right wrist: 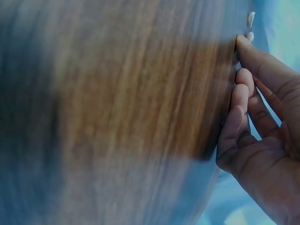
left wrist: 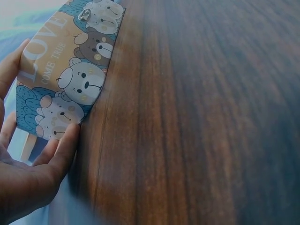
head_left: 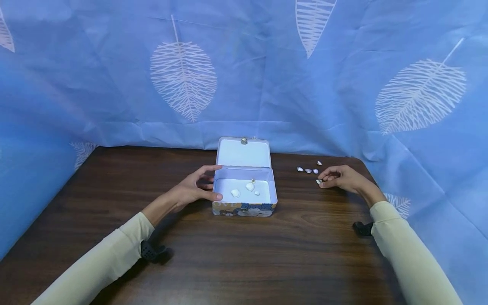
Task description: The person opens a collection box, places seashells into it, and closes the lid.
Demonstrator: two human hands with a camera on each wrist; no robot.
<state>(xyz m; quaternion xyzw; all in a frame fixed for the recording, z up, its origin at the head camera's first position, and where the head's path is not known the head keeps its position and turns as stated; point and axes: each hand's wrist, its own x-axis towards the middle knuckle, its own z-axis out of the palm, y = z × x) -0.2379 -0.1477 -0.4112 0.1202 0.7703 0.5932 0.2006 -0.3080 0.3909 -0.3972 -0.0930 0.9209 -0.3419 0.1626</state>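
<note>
A tin box [head_left: 244, 209] with cartoon bears on its front stands with its lid [head_left: 244, 153] raised. My left hand [head_left: 194, 186] holds its left end, thumb at the front corner and fingers toward the back; the left wrist view shows fingers about the printed tin [left wrist: 70, 61]. Inside lie several white seashells, among them a larger one [head_left: 235, 193]. To the right, my right hand [head_left: 341, 178] pinches a small white seashell [head_left: 318, 181] between thumb and index finger, low over the table. Its other fingers are curled in the right wrist view.
Just beyond the right hand, several small seashells [head_left: 308, 170] lie on the dark wooden table [head_left: 244, 258], one [head_left: 319, 162] farther back. A blue leaf-patterned curtain [head_left: 244, 84] hangs along the table's back edge. The table's right edge runs close to the right forearm.
</note>
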